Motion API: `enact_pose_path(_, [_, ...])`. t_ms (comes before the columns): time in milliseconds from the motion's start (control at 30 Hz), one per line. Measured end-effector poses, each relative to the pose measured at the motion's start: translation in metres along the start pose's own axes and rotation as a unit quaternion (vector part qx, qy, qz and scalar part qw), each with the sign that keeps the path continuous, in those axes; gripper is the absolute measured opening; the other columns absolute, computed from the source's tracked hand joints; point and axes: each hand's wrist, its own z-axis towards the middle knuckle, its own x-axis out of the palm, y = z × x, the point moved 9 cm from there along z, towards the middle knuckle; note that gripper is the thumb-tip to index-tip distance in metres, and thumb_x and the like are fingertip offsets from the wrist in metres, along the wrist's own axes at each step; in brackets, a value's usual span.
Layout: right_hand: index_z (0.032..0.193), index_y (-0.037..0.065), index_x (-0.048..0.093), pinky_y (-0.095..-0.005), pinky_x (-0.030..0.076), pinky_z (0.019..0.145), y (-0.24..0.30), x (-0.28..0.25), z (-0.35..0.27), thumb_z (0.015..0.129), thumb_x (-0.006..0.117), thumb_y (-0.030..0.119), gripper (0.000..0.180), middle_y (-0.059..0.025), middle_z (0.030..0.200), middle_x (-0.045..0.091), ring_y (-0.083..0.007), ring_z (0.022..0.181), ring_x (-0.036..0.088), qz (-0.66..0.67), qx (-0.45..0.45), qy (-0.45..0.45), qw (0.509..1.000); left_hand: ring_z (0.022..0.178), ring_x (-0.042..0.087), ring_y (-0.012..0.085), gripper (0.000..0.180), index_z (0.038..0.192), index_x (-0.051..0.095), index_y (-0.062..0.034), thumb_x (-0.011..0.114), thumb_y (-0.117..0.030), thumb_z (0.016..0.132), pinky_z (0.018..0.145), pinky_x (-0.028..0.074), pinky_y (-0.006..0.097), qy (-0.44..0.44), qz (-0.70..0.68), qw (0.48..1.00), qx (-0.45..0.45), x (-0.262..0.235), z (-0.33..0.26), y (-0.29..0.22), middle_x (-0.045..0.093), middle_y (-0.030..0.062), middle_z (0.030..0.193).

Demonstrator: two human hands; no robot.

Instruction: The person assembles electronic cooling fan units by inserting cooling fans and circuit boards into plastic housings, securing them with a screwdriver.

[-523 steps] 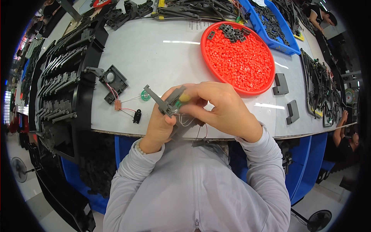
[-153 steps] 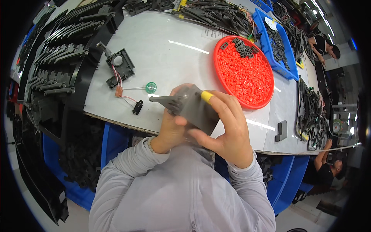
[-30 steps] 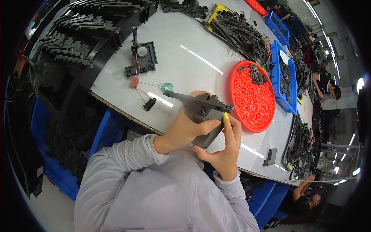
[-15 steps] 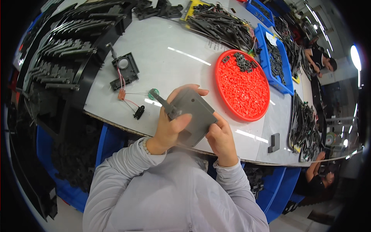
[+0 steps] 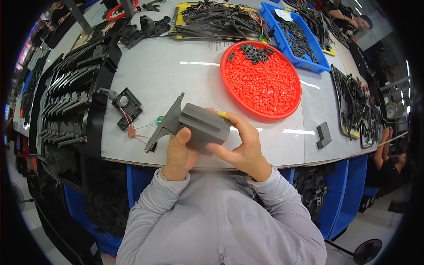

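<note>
Between my two hands is a dark grey plastic housing (image 5: 205, 126), box-shaped with ridges along its upper side. A long flat bracket (image 5: 167, 121) sticks out from its left end. My left hand (image 5: 180, 154) is closed on the left part, thumb on the near face. My right hand (image 5: 247, 152) grips the right end between thumb and fingers, and a yellow cover shows on one fingertip. To the left lies an opened small dark case (image 5: 127, 106) with a round silver disc, wired to an orange-brown board (image 5: 131, 131) and a green round part (image 5: 160, 119).
A round red tray (image 5: 223, 75) of small red pieces and some dark clips stands ahead right. Beyond it is a blue bin (image 5: 324, 67) of dark parts. A black rack (image 5: 84, 99) of grey parts stands left. One grey bracket (image 5: 323, 135) lies at right. Other people sit farther off.
The housing has been turned from its broad flat face to its ridged side, and its bracket now points out left. My right hand has shifted its grip. The view has swung too.
</note>
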Motion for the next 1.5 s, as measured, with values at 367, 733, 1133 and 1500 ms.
enact_pose_path(367, [0.106, -0.002, 0.046, -0.0273, 0.046, 0.054, 0.002, 0.008, 0.001, 0.062, 0.079, 0.022, 0.06, -0.0104, 0.078, 0.058, -0.017, 0.059, 0.055, 0.001, -0.03, -0.083, 0.996, 0.108, 0.055, 0.0258, 0.055, 0.121, 0.051, -0.0121, 0.053, -0.054, 0.085, 0.087, 0.05, 0.045, -0.002, -0.271, 0.963, -0.015, 0.004, 0.0, 0.012, 0.055, 0.0106, 0.12])
enact_pose_path(733, [0.117, -0.003, 0.046, -0.0291, 0.05, 0.073, -0.004, 0.011, 0.001, 0.067, 0.079, 0.028, 0.068, -0.0146, 0.098, 0.062, -0.0192, 0.084, 0.063, 0.097, 0.087, 0.05, 0.99, 0.109, 0.054, 0.0258, 0.066, 0.124, 0.046, -0.0069, 0.056, -0.057, 0.082, 0.09, 0.047, 0.041, -0.073, -0.185, 0.979, -0.052, 0.005, -0.004, 0.01, 0.053, 0.0112, 0.121])
enact_pose_path(1133, [0.118, -0.006, 0.052, -0.0305, 0.043, 0.087, -0.015, 0.002, -0.018, 0.08, 0.065, 0.013, 0.044, -0.0121, 0.106, 0.062, -0.0183, 0.093, 0.058, 0.192, 0.091, 0.025, 0.977, 0.109, 0.054, 0.0268, 0.061, 0.125, 0.044, -0.0039, 0.059, -0.046, 0.084, 0.089, 0.048, 0.041, -0.022, -0.171, 0.985, -0.028, 0.002, -0.009, 0.001, 0.052, 0.0144, 0.121])
enact_pose_path(1500, [0.096, -0.004, 0.061, -0.0266, 0.042, 0.073, -0.022, 0.006, -0.015, 0.073, 0.067, 0.005, 0.026, -0.0048, 0.083, 0.06, -0.0132, 0.078, 0.054, 0.227, 0.161, -0.005, 0.96, 0.106, 0.057, 0.0252, 0.055, 0.122, 0.047, -0.0033, 0.057, -0.044, 0.086, 0.089, 0.049, 0.038, -0.051, -0.209, 0.975, -0.053, 0.005, -0.015, 0.005, 0.055, 0.0133, 0.119])
